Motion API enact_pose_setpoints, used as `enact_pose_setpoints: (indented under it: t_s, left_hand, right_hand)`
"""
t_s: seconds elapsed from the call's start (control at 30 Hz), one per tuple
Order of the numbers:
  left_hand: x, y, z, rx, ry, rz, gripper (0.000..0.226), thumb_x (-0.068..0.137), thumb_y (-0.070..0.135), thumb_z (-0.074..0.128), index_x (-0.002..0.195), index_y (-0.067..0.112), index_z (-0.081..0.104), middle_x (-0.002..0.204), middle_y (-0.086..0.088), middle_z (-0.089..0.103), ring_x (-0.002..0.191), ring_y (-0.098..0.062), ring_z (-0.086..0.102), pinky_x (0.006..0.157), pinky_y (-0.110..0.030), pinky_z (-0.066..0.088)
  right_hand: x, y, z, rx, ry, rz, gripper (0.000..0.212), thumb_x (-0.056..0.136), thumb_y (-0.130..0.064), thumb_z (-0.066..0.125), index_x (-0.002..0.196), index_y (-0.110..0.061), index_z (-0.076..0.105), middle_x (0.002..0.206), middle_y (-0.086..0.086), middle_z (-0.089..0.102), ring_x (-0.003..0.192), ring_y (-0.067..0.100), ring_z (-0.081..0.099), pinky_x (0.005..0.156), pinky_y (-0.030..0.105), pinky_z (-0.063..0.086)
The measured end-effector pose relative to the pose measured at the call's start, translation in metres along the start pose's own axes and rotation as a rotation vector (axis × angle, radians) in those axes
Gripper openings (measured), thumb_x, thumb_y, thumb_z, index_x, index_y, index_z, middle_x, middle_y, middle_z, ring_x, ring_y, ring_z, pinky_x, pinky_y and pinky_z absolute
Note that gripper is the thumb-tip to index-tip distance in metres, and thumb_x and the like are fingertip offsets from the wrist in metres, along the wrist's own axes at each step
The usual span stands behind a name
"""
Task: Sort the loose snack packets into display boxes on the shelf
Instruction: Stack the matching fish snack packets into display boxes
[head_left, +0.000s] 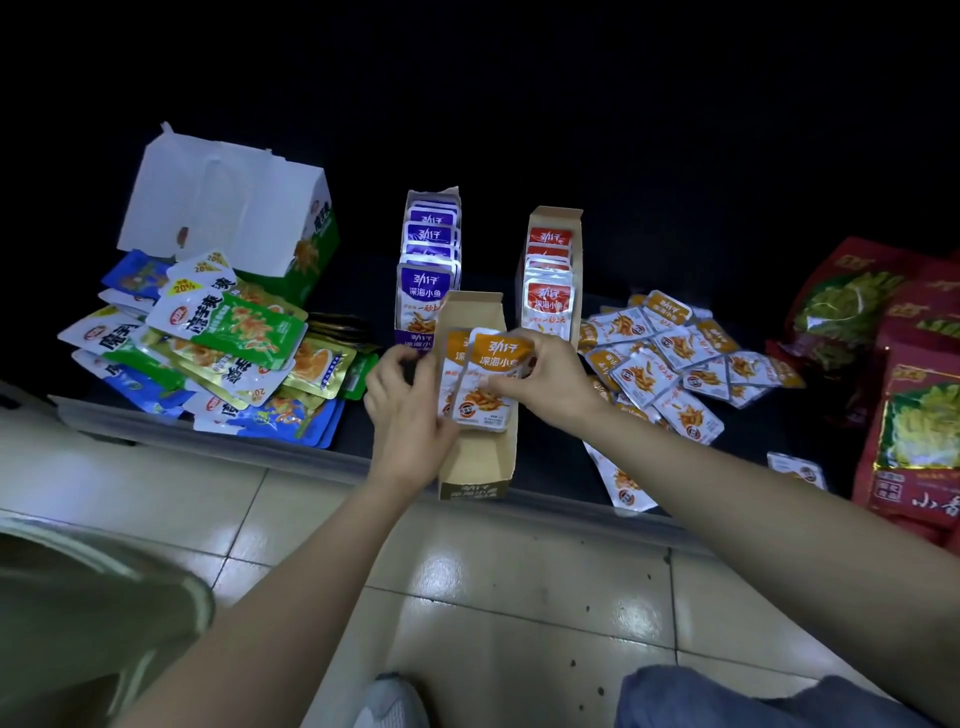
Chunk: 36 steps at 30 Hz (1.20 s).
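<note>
A brown cardboard display box (480, 467) stands at the shelf's front edge, holding a few orange fish-snack packets (491, 374) upright. My left hand (410, 410) grips the packets and the box's left wall. My right hand (550, 379) pinches the front orange packet from the right. A heap of loose orange packets (675, 364) lies on the shelf to the right. Behind stand a box of purple packets (428, 265) and a box of red packets (549, 275).
A pile of green and blue packets (218, 353) lies at the left, in front of an open white and green carton (234, 218). Large red bags (904, 395) sit at the right. One orange packet (621, 483) lies near the shelf edge. Tiled floor (493, 587) is below.
</note>
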<state>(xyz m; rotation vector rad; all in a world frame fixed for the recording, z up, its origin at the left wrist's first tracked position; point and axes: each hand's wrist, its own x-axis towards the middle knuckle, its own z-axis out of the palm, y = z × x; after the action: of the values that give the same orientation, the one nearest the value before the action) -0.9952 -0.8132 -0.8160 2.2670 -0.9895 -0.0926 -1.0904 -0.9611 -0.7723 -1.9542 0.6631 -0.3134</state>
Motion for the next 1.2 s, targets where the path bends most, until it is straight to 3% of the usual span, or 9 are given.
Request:
enact_pose_setpoints:
  t_s: [0.1,0.3,0.53,0.67,0.8,0.87,0.97,1.1,1.2]
  left_hand:
    - [0.0,0.003,-0.008,-0.22,-0.099,-0.128,0.077,0.086,0.025,0.072,0.149,0.02,0.028,0.122,-0.008,0.045,0.099,-0.019,0.053,0.08,-0.032,0.044]
    - [0.013,0.006,-0.039,-0.147,-0.253,-0.169,0.043,0.084,0.019,0.067,0.126,0.021,0.057,0.104,-0.005,0.066,0.09,-0.022,0.062,0.074,-0.035,0.051]
    - [0.013,0.017,-0.069,-0.328,-0.36,-0.387,0.024,0.085,0.011,0.058,0.105,0.019,0.07,0.091,-0.004,0.072,0.087,-0.024,0.068,0.079,-0.043,0.056]
    - [0.011,0.021,-0.07,-0.384,-0.359,-0.461,0.025,0.087,0.006,0.052,0.099,0.017,0.07,0.086,-0.002,0.072,0.078,-0.022,0.07,0.067,-0.04,0.059]
    - [0.012,0.024,-0.068,-0.392,-0.322,-0.476,0.02,0.088,0.008,0.053,0.088,0.02,0.069,0.082,-0.002,0.071,0.074,-0.02,0.068,0.062,-0.034,0.056]
    - [0.013,0.026,-0.067,-0.38,-0.317,-0.436,0.021,0.088,0.013,0.056,0.08,0.028,0.067,0.083,0.0,0.073,0.078,-0.02,0.07,0.069,-0.037,0.058]
    - [0.013,0.028,-0.067,-0.372,-0.299,-0.373,0.021,0.089,0.016,0.057,0.079,0.032,0.066,0.087,0.005,0.073,0.084,-0.018,0.069,0.079,-0.041,0.058]
    - [0.003,0.026,-0.065,-0.398,-0.27,-0.381,0.018,0.09,0.012,0.056,0.096,0.022,0.07,0.089,0.004,0.072,0.086,-0.018,0.068,0.078,-0.039,0.056]
    - [0.002,0.021,-0.069,-0.409,-0.223,-0.372,0.021,0.09,0.01,0.057,0.1,0.024,0.07,0.086,0.006,0.071,0.082,-0.015,0.067,0.074,-0.036,0.055]
  right_hand:
    - [0.002,0.0,0.0,0.039,0.03,0.034,0.045,0.077,-0.01,0.081,0.118,-0.009,0.062,0.107,0.005,0.071,0.094,0.011,0.069,0.087,0.031,0.057]
    - [0.012,-0.006,-0.002,-0.107,0.101,0.062,0.057,0.073,-0.025,0.084,0.117,-0.018,0.049,0.109,0.003,0.065,0.102,0.02,0.063,0.092,0.043,0.052]
    - [0.008,-0.012,0.01,-0.465,0.029,0.015,0.071,0.073,-0.037,0.081,0.132,-0.021,0.045,0.127,0.005,0.039,0.126,0.024,0.03,0.091,0.025,0.024]
    - [0.005,-0.01,0.004,-0.224,-0.034,0.134,0.083,0.079,-0.028,0.079,0.145,-0.021,0.029,0.147,0.009,0.018,0.137,0.027,0.024,0.108,0.03,0.029]
    - [-0.001,-0.011,-0.008,0.06,-0.235,0.376,0.067,0.086,-0.016,0.073,0.139,-0.017,0.032,0.113,0.007,0.057,0.103,0.022,0.059,0.082,0.036,0.056]
    - [-0.001,-0.011,-0.009,0.048,-0.212,0.408,0.048,0.087,-0.016,0.071,0.125,-0.013,0.043,0.096,0.005,0.06,0.085,0.017,0.062,0.069,0.034,0.058]
    - [0.005,-0.012,-0.01,0.027,-0.124,0.42,0.044,0.086,-0.015,0.072,0.117,-0.012,0.041,0.101,0.011,0.059,0.078,0.017,0.061,0.057,0.03,0.054]
    - [0.01,-0.014,0.001,-0.089,-0.106,0.425,0.017,0.087,-0.014,0.068,0.093,-0.002,0.058,0.092,0.016,0.066,0.067,0.02,0.064,0.054,0.032,0.057]
    - [0.013,-0.019,0.008,-0.067,-0.096,0.376,0.018,0.088,-0.015,0.068,0.082,-0.01,0.051,0.082,0.011,0.062,0.063,0.018,0.062,0.05,0.03,0.055]
